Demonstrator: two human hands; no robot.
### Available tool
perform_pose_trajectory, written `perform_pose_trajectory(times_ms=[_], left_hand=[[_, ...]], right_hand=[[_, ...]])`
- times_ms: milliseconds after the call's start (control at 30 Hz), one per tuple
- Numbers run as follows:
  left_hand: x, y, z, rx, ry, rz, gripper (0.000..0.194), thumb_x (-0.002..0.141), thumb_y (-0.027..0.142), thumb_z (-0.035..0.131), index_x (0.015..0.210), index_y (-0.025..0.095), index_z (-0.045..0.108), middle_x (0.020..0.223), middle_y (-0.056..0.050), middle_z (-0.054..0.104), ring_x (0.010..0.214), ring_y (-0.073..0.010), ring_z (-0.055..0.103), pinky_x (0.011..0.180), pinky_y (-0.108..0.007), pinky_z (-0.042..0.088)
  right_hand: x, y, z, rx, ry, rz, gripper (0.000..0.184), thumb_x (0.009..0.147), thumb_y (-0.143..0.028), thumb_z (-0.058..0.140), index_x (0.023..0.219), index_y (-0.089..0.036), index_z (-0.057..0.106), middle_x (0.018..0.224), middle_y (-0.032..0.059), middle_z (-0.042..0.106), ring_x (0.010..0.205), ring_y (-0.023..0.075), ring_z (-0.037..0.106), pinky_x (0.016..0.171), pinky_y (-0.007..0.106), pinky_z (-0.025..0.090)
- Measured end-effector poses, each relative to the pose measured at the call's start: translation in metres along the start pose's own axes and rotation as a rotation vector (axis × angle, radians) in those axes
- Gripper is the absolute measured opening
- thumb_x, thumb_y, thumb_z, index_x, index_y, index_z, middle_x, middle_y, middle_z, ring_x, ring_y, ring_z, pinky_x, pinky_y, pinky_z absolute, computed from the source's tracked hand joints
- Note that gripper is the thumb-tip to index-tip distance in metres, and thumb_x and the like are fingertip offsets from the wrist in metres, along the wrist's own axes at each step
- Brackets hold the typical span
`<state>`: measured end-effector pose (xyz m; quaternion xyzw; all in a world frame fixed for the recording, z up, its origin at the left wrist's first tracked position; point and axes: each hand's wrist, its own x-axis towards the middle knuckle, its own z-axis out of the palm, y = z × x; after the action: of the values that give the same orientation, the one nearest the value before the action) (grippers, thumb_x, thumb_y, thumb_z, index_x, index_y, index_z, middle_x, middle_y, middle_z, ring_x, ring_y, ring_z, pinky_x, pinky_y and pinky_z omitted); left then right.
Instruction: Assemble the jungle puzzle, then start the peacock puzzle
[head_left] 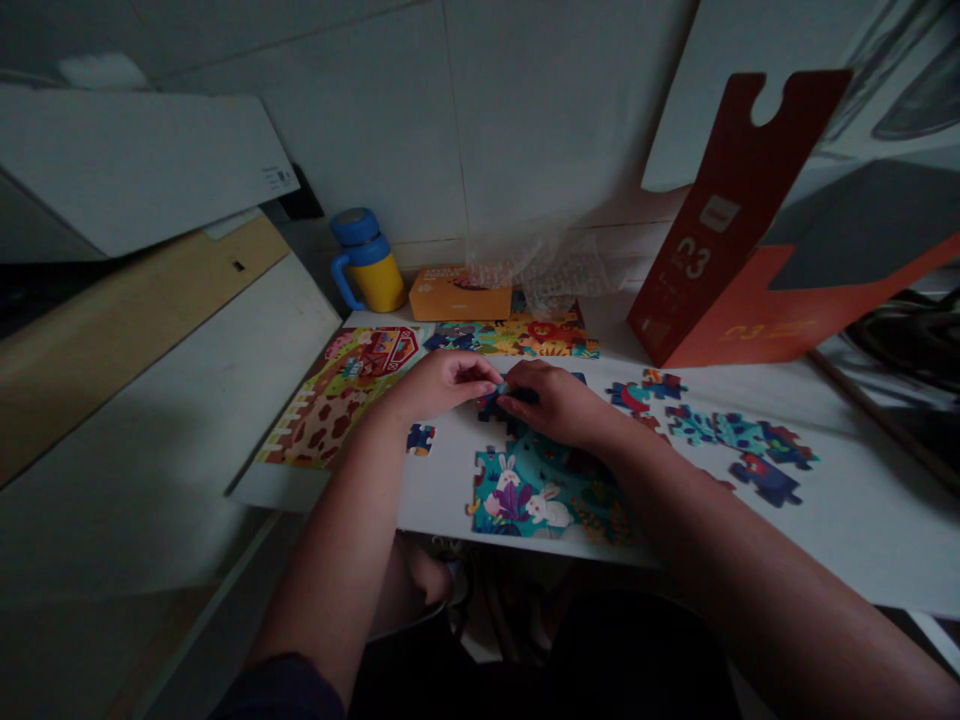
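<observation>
Above a partly joined jigsaw puzzle (517, 495) with white rabbits on teal, my two hands meet fingertip to fingertip. My right hand (555, 402) is closed, pinching a dark jigsaw puzzle piece (519, 394) between thumb and forefinger. Thumb and fingers of my left hand (450, 385) are drawn together at the near side of that piece, and their tips hide part of it. Dark blue joined pieces lie beneath the hands, partly covered by them. A single loose blue and orange piece (421, 439) rests on the white table below my left wrist.
Loose pieces (720, 430) are spread to the right. A farm puzzle (330, 405) lies left, and an animal puzzle (551, 335) behind. At the back stand a yellow and blue flask (375, 272), an orange box (459, 298), bubble wrap (559, 265) and a tall open orange carton (712, 290).
</observation>
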<state>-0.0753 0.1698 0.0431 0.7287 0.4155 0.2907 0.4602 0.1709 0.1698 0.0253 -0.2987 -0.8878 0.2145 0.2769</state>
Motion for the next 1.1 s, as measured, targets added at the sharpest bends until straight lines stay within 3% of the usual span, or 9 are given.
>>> perform_pose_trajectory(times_ms=[167, 300, 500, 633, 767, 933, 1100], left_hand=[[0.002, 0.002, -0.001, -0.029, 0.156, 0.048, 0.040, 0.093, 0.052, 0.077, 0.111, 0.017, 0.075, 0.109, -0.011, 0.080, 0.098, -0.0207, 0.073, 0.087, -0.033, 0.057], [0.003, 0.000, -0.003, -0.033, 0.127, 0.036, 0.046, 0.087, 0.054, 0.085, 0.111, 0.017, 0.077, 0.110, -0.010, 0.079, 0.098, -0.0206, 0.072, 0.092, -0.036, 0.056], [0.006, -0.009, 0.001, -0.017, 0.114, 0.046, 0.041, 0.089, 0.052, 0.082, 0.110, 0.017, 0.080, 0.106, -0.009, 0.080, 0.095, -0.0203, 0.072, 0.091, -0.036, 0.056], [0.007, -0.011, -0.004, 0.056, 0.182, 0.044, 0.039, 0.093, 0.050, 0.078, 0.113, 0.017, 0.080, 0.111, -0.009, 0.080, 0.100, -0.0210, 0.072, 0.093, -0.036, 0.056], [0.005, -0.010, -0.010, 0.062, 0.213, 0.017, 0.039, 0.096, 0.047, 0.075, 0.122, 0.018, 0.078, 0.117, -0.010, 0.080, 0.105, -0.0219, 0.072, 0.098, -0.037, 0.056], [0.003, -0.008, -0.009, 0.136, 0.113, 0.026, 0.029, 0.099, 0.037, 0.069, 0.123, 0.022, 0.079, 0.122, -0.008, 0.080, 0.109, -0.0214, 0.073, 0.100, -0.037, 0.055], [0.003, -0.006, -0.002, 0.134, -0.031, -0.022, 0.023, 0.097, 0.034, 0.070, 0.115, 0.023, 0.081, 0.108, -0.005, 0.082, 0.101, -0.0204, 0.073, 0.095, -0.035, 0.056]], right_hand=[[-0.002, -0.001, -0.002, 0.093, -0.015, 0.207, 0.028, 0.103, -0.044, 0.059, 0.090, -0.021, 0.068, 0.084, 0.0048, 0.069, 0.075, 0.0186, 0.060, 0.068, 0.030, 0.042], [-0.004, -0.002, -0.003, 0.243, 0.005, 0.375, 0.033, 0.101, -0.053, 0.059, 0.088, -0.023, 0.064, 0.067, -0.0018, 0.060, 0.058, 0.0150, 0.052, 0.057, 0.028, 0.035], [-0.002, -0.003, 0.000, 0.294, 0.001, 0.378, 0.032, 0.097, -0.054, 0.067, 0.092, -0.022, 0.066, 0.069, -0.0030, 0.058, 0.059, 0.0136, 0.049, 0.058, 0.027, 0.035], [-0.002, -0.002, -0.001, 0.252, 0.040, 0.338, 0.039, 0.103, -0.057, 0.056, 0.091, -0.022, 0.066, 0.073, -0.0004, 0.062, 0.061, 0.0147, 0.052, 0.059, 0.028, 0.038], [-0.004, 0.000, -0.006, 0.212, 0.085, 0.430, 0.041, 0.105, -0.059, 0.052, 0.094, -0.023, 0.067, 0.072, 0.0013, 0.067, 0.056, 0.0164, 0.056, 0.055, 0.029, 0.038], [-0.005, -0.001, -0.007, 0.242, 0.070, 0.404, 0.038, 0.105, -0.057, 0.054, 0.099, -0.023, 0.069, 0.073, 0.0010, 0.068, 0.056, 0.0157, 0.056, 0.055, 0.028, 0.039], [-0.004, -0.004, -0.006, 0.255, 0.025, 0.362, 0.036, 0.103, -0.054, 0.057, 0.101, -0.021, 0.073, 0.078, 0.0024, 0.070, 0.061, 0.0155, 0.057, 0.058, 0.028, 0.040]])
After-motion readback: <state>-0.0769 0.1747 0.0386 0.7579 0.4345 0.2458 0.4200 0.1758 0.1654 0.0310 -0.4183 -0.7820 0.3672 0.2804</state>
